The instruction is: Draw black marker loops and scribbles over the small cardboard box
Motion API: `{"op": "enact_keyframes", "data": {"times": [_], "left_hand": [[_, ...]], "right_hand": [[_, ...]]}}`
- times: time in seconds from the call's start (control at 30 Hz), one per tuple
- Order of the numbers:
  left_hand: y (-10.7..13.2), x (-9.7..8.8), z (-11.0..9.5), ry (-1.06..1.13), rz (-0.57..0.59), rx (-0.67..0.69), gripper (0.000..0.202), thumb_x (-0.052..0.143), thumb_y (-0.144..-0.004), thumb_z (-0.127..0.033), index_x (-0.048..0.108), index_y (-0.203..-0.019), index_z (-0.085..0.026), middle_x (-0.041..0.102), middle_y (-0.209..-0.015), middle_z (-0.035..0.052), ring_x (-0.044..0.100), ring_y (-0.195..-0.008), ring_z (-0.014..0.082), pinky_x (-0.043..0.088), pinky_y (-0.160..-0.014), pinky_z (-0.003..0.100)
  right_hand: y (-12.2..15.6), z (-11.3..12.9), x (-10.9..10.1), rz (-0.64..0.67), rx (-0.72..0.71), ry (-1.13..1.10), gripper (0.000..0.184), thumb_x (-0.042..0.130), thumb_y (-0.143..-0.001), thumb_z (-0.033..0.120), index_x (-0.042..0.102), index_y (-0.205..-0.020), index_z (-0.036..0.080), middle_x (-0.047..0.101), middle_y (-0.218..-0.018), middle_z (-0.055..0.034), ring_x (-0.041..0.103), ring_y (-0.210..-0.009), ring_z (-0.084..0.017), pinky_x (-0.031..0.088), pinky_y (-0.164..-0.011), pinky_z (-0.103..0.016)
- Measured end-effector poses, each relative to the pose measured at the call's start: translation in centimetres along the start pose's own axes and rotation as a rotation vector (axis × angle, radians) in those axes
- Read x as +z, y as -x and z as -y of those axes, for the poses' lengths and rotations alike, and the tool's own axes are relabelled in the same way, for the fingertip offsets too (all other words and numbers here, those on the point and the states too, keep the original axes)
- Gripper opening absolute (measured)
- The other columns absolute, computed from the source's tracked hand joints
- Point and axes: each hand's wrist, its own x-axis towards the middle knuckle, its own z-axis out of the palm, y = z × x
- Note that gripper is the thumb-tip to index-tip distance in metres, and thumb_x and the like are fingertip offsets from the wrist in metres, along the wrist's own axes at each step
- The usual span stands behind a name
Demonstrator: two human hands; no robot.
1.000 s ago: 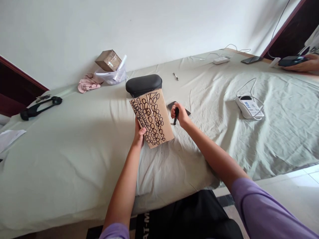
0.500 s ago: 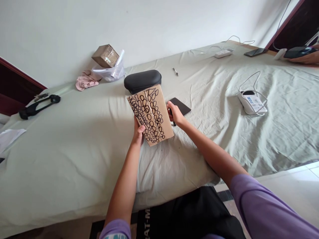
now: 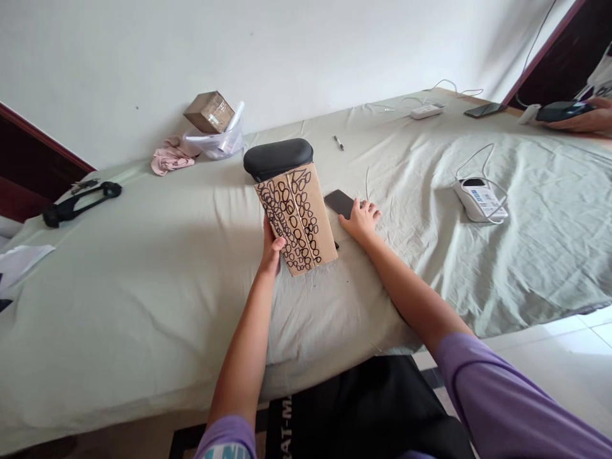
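Two hands work well apart over the pale cloth: the left hand grips the left side of a cardboard box, thumb across the face inked with black loops, while the right hand holds nothing that shows, its fingers spread at the near end of a dark phone (whether they touch it, I cannot tell). The box sits in front of a black case, covering its lower edge, and a small dark tip peeks from behind the box's right side. With only one side held, the box could swing or slip if that thumb eased. Tipping it back might push the case across the cloth; lowering it might pin whatever the dark tip belongs to. A careless sweep of the spread fingers could shove the phone, and the wrinkles could make anything round roll unpredictably.
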Motion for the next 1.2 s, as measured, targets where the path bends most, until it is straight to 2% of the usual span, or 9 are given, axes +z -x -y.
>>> {"op": "enact_keyframes", "data": {"times": [0.17,0.3,0.37,0.43,0.53,0.7,0.9,1.03,1.2], "left_hand": [[-0.1,0.3,-0.2,0.002,0.001,0.022,0.114,0.09,-0.07,-0.084,0.052,-0.168,-0.039,0.052,-0.178,0.0106,0.039,-0.174,0.0408,0.034,-0.143,0.06],[-0.2,0.3,-0.3,-0.003,0.003,0.03,0.114,0.091,-0.069,-0.086,0.054,-0.167,-0.039,0.051,-0.179,0.0102,0.037,-0.175,0.0415,0.034,-0.144,0.062],[-0.2,0.2,-0.2,0.005,0.003,0.029,0.113,0.091,-0.07,-0.085,0.054,-0.166,-0.04,0.051,-0.179,0.0094,0.038,-0.175,0.0413,0.034,-0.144,0.062],[-0.2,0.2,-0.1,0.01,0.009,0.027,0.113,0.092,-0.07,-0.083,0.052,-0.168,-0.041,0.049,-0.181,0.0084,0.037,-0.175,0.0407,0.031,-0.145,0.063],[-0.3,0.0,0.3,0.018,0.003,0.035,0.115,0.091,-0.071,-0.082,0.049,-0.17,-0.041,0.046,-0.183,0.0075,0.035,-0.176,0.0398,0.03,-0.145,0.063],[-0.5,-0.3,0.6,-0.001,-0.014,0.015,0.122,0.092,-0.066,-0.086,0.047,-0.171,-0.042,0.04,-0.187,0.0076,0.04,-0.172,0.0436,0.035,-0.142,0.066],[-0.6,0.5,0.5,-0.05,-0.057,0.038,0.134,0.095,-0.06,-0.087,0.044,-0.174,-0.039,0.039,-0.184,0.0115,0.039,-0.169,0.0482,0.038,-0.138,0.064],[-0.7,1.0,0.2,-0.079,-0.036,0.021,0.144,0.092,-0.061,-0.091,0.033,-0.18,-0.036,0.033,-0.187,0.0148,0.036,-0.169,0.0494,0.037,-0.137,0.063],[0.1,1.1,-0.6,-0.09,0.0,-0.044,0.134,0.091,-0.067,-0.089,0.035,-0.179,-0.041,0.041,-0.183,0.0122,0.038,-0.168,0.0476,0.044,-0.131,0.065]], "right_hand": [[-0.7,-0.4,-0.2,0.037,0.039,-0.073,0.096,0.09,-0.077,0.046,0.054,-0.156,0.005,0.063,-0.144,-0.0333,0.061,-0.134,-0.049,0.049,-0.115,-0.063],[-0.9,-0.5,-0.4,0.026,0.057,-0.543,0.052,0.086,-0.076,0.055,0.068,-0.108,0.018,0.072,-0.106,-0.0177,0.068,-0.113,-0.04,0.06,-0.101,-0.054],[-0.7,-0.1,-0.6,0.009,0.035,-0.786,0.05,0.072,-0.085,0.069,0.063,-0.1,0.023,0.072,-0.099,-0.0129,0.07,-0.108,-0.035,0.063,-0.093,-0.048],[-0.2,0.6,-1.2,0.01,0.005,-1.05,0.055,0.062,-0.087,0.076,0.061,-0.109,0.026,0.075,-0.109,-0.0109,0.072,-0.109,-0.031,0.065,-0.089,-0.044],[0.6,1.6,-2.7,0.146,-0.076,-1.401,0.055,0.065,-0.085,0.065,0.059,-0.126,0.029,0.076,-0.133,-0.01,0.074,-0.117,-0.031,0.065,-0.095,-0.049],[0.8,1.9,-4.9,0.416,-0.042,-1.539,0.069,0.05,-0.091,0.068,0.06,-0.142,0.023,0.074,-0.145,-0.02,0.073,-0.126,-0.039,0.061,-0.102,-0.06],[1.2,1.4,-8.4,0.318,0.078,-1.528,0.083,0.038,-0.101,0.086,0.063,-0.148,0.021,0.074,-0.141,-0.0241,0.069,-0.14,-0.042,0.059,-0.104,-0.063],[5.2,1.1,-11.9,0.325,-0.023,-1.686,0.074,0.057,-0.094,0.09,0.072,-0.135,0.029,0.078,-0.134,-0.0137,0.072,-0.134,-0.041,0.063,-0.105,-0.066],[11.9,3.3,-12.9,0.667,-0.092,-1.895,0.059,0.067,-0.096,0.078,0.075,-0.129,0.029,0.081,-0.113,-0.0091,0.08,-0.105,-0.035,0.07,-0.096,-0.066]]}}
